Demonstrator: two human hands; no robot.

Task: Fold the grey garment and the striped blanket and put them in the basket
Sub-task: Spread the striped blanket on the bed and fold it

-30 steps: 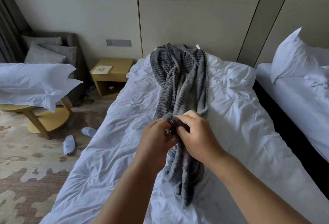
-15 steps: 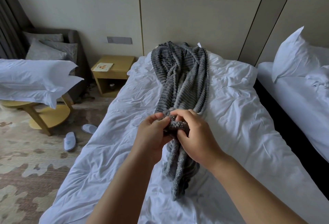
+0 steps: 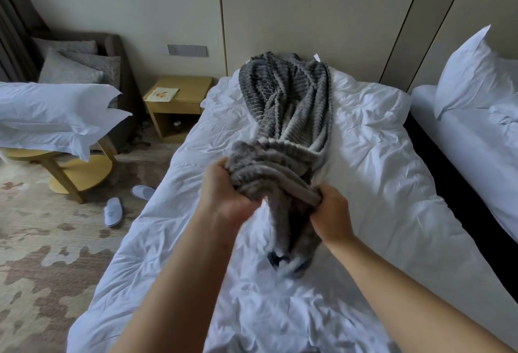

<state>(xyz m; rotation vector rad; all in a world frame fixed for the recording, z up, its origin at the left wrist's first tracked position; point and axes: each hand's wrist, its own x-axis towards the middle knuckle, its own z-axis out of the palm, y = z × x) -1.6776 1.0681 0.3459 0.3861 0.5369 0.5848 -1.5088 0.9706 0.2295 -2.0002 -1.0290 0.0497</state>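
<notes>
A grey ribbed, striped blanket lies bunched in a long strip down the middle of the white bed, its far end at the wall. My left hand grips the near part of the blanket on its left side. My right hand grips the blanket's edge a little to the right and nearer me. Between the two hands the fabric is spread and lifted off the sheet; a tail hangs below them onto the bed. No basket and no separate grey garment are in view.
A second white bed with a pillow stands to the right across a dark gap. Left of the bed are a wooden nightstand, a round table holding pillows, a grey armchair and white slippers on the carpet.
My hands were pinching the blanket close together; now they have moved apart, the left going left and the right going right and down, spreading the fabric between them.
</notes>
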